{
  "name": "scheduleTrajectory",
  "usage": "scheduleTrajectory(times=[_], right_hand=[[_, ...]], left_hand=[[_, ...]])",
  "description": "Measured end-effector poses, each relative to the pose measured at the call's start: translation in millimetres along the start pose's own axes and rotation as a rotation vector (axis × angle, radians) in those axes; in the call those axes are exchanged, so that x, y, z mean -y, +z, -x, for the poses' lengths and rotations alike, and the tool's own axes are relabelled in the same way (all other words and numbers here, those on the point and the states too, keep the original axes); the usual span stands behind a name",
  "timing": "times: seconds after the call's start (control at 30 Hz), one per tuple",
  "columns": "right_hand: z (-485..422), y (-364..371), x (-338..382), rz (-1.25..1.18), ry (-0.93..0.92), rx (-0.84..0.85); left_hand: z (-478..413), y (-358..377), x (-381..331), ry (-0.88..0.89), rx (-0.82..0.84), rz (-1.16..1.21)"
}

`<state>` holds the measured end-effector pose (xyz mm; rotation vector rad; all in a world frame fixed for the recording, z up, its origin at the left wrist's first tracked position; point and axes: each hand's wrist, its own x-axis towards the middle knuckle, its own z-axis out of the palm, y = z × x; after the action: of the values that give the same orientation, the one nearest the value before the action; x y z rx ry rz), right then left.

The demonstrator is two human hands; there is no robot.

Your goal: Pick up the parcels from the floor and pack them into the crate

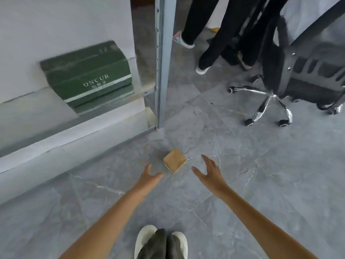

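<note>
A small brown cardboard parcel (175, 160) lies on the grey marble floor in the middle of the head view. My left hand (149, 176) reaches toward it from the lower left, fingers spread, a short gap short of the parcel. My right hand (209, 171) reaches in on the parcel's right side, fingers straight and apart, not touching it. Both hands hold nothing. No crate shows in this view.
A green box (87, 75) marked ONCUR sits on a low shelf at the left, behind a metal upright (164, 62). An office chair's chrome base (270, 103) stands at the right. Other persons' legs (209, 43) stand at the top. My feet (160, 243) are at the bottom.
</note>
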<state>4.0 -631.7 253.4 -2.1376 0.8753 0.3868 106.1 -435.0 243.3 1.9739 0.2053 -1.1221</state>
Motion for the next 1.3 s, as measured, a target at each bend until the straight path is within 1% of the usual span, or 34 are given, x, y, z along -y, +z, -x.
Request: scheduleTrajectory(times=[0.1,0.17,0.23,0.27,0.33,0.37,0.47,0.57,0.67,0.87,0.93,1.0,1.13,1.23,1.3], right_hand=[[-114.3,73.7,-63.8,0.087,0.062,0.076],[-176.1,120.4,-100.2,0.108,0.108,0.128],[-226.4,161.3,-126.9,0.091,0.152,0.174],[-244.6,177.4,-136.1,0.022,0.17,0.184],[-266.0,202.1,-149.6,-0.206,0.15,0.143],[-266.9,209.5,-153.1,-0.294,0.14,0.107],[-243.8,207.6,-151.6,-0.436,0.164,0.028],[-189.2,178.5,-128.4,-0.55,0.169,-0.012],[-118.6,127.8,-79.5,-0.562,0.131,-0.093],[32.0,-12.2,59.5,-0.55,0.017,-0.146],[76.9,-67.3,110.3,-0.651,0.005,-0.192],[122.6,-122.4,158.1,-0.775,-0.036,-0.206],[213.9,-207.1,238.5,-0.964,-0.212,-0.153],[285.3,-244.2,288.1,-1.063,-0.318,-0.116],[335.8,-256.5,318.4,-1.13,-0.372,-0.029]], left_hand=[[-128.8,44.0,50.3,-0.098,0.111,-0.012],[-195.8,71.8,79.0,-0.185,0.199,-0.011],[-249.7,96.2,99.4,-0.225,0.253,0.021],[-270.4,107.1,107.3,-0.219,0.27,0.047],[-295.5,123.8,117.4,-0.175,0.303,0.109],[-299.3,128.4,119.8,-0.163,0.313,0.149],[-280.5,126.5,114.1,-0.13,0.294,0.255],[-219.2,104.0,91.1,-0.041,0.256,0.241],[-132.3,74.7,51.3,0.031,0.243,0.203],[84.7,19.3,-80.7,0.308,0.224,0.212],[155.7,-1.1,-126.1,0.413,0.168,0.173],[221.8,-23.2,-164.7,0.541,0.104,0.183],[339.6,-74.1,-225.7,0.747,-0.004,0.32],[423.2,-106.8,-249.8,0.874,-0.074,0.296],[475.9,-125.6,-253.0,0.915,-0.1,0.272]])
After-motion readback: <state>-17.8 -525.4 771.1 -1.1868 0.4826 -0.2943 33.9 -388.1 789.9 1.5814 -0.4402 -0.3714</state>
